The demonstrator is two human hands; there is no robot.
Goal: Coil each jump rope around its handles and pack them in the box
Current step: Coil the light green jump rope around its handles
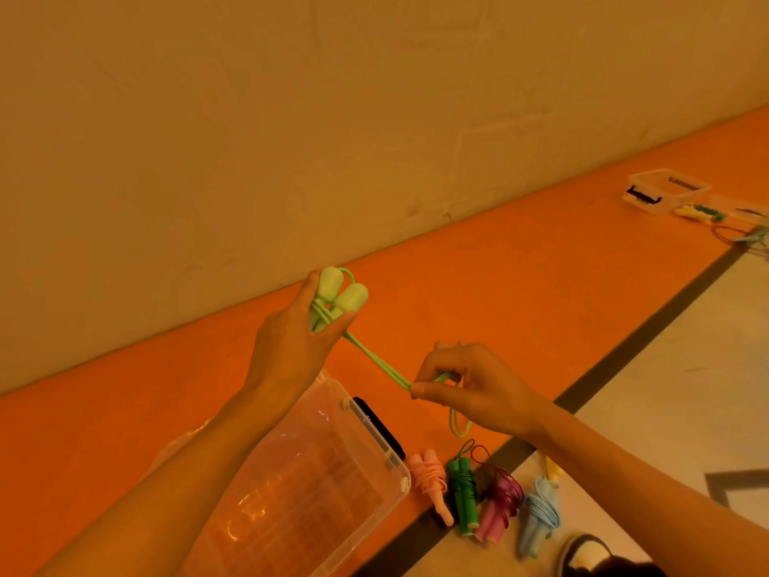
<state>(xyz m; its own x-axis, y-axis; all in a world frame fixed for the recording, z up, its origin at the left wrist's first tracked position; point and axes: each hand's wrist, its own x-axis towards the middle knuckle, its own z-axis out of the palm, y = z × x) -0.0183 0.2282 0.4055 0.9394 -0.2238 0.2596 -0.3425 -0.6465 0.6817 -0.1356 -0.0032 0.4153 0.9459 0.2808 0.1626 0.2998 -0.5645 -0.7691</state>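
My left grip (291,339) is raised over the orange floor (520,293) and holds the two pale green handles (343,293) of a jump rope together, with thumb and fingers closed around their lower parts. A few turns of the green cord (374,360) already lie around the handles, just above my fingers. From there the cord runs doubled and stretched down to my right grip (470,385), which pinches it between thumb and first finger; the other fingers are curled. Below this grip a small loop (457,422) of the same cord hangs free in the air. The clear plastic box (291,493) stands on the floor under my left forearm, and it has a black clip (378,426) on the side that faces the ropes. I cannot tell if something is inside. Just beside the box four coiled ropes lie in a row on the floor: a pink rope (428,481) nearest the box, then a dark green rope (464,493), a magenta rope (499,505) and a light blue rope (541,510). They lie close together, and some of them touch. Far away near the wall (249,118) there is a second clear box (666,191) with more ropes next to it. A shoe (586,551) shows at the lower edge.
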